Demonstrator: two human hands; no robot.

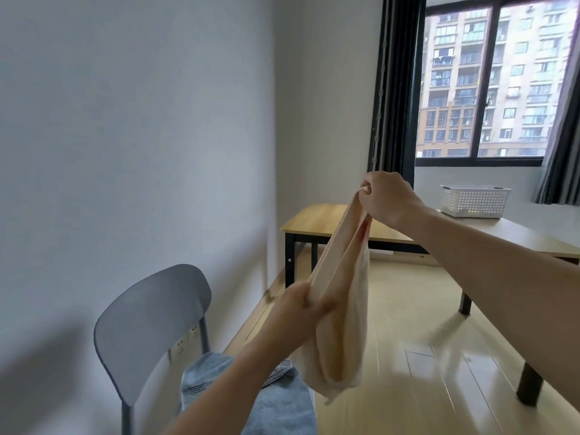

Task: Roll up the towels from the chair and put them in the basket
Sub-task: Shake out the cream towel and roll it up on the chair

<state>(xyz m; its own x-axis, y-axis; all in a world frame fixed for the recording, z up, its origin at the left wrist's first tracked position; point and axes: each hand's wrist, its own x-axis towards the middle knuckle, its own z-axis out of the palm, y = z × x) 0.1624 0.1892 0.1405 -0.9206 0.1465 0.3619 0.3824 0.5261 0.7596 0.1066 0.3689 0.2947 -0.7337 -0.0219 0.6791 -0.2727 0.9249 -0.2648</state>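
Cream towel (339, 324) hangs between both hands; right (384, 196) pinches above, left (301, 309) grips lower.

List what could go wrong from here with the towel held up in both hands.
1. The cream towel hangs bunched in the air, gripped by the left hand and right hand; rolling it there would likely give a loose roll.
2. Its lower end dangles beside the blue towel on the chair and might drag it off.
3. The basket sits far across the table; a loose roll may unravel on the way.
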